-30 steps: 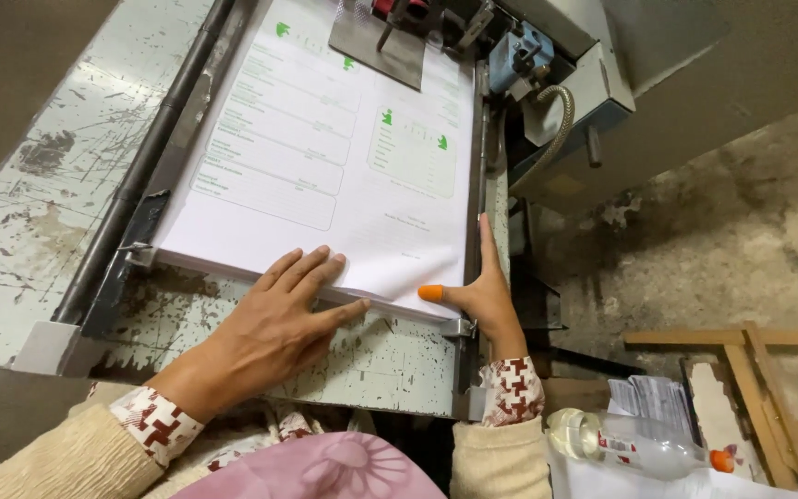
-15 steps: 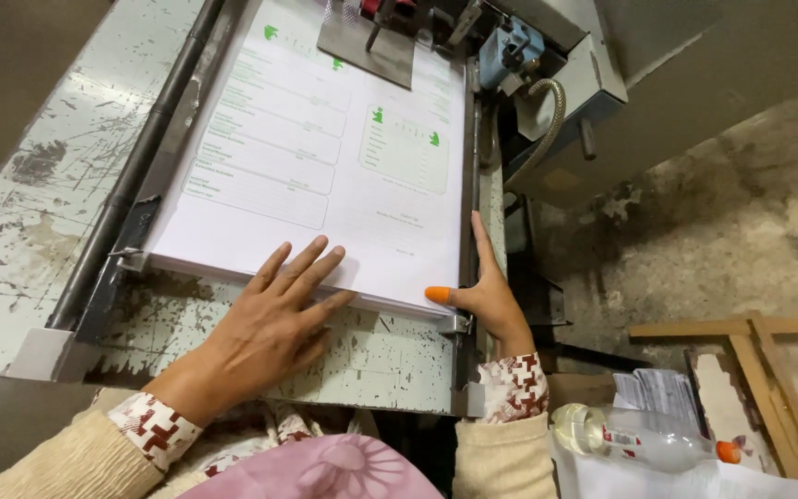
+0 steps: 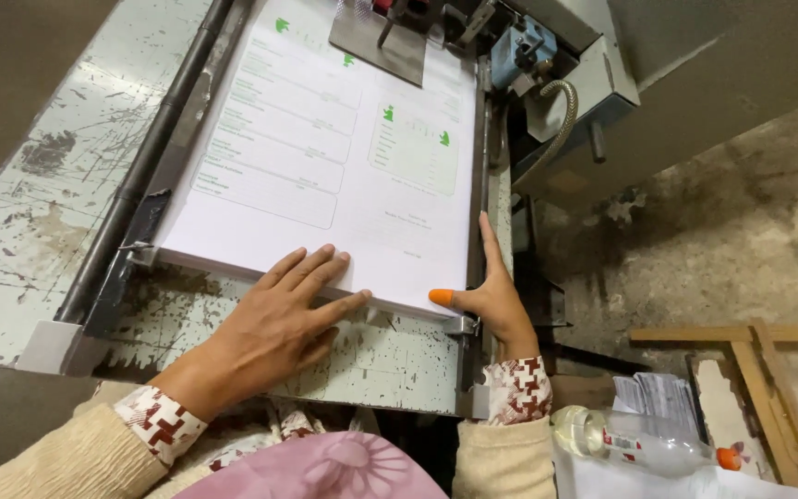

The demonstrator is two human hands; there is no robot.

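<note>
Head view, looking down: paper stack (image 3: 325, 157) lies flat on worn, paint-chipped machine table (image 3: 39, 212), white sheets w/ green printed marks and faint boxed forms. Landmark = the stack. Left hand (image 3: 279, 328) rests flat at stack's near edge, fingers spread, tips lying on top sheet; palm open, gripping nothing. Right hand (image 3: 489, 300) sits at stack's near right corner, index finger stretched straight along the right side edge, thumb w/ orange rubber tip pressed against near edge; also open, pressing rather than holding. Both wrists show red-and-white patterned cuffs under cream knit sleeves. Dark metal guide rail (image 3: 145, 176) runs along stack's left side, touching it. Grey metal plate (image 3: 390, 42) overlaps stack's far edge. Machine head w/ blue part (image 3: 524, 46) and flex hose just beyond far right corner. Right of stack, well apart and lower down: clear plastic bottle (image 3: 639, 442) w/ orange cap lying on its side, wooden frame (image 3: 768, 388) near it on dirty concrete floor.
</note>
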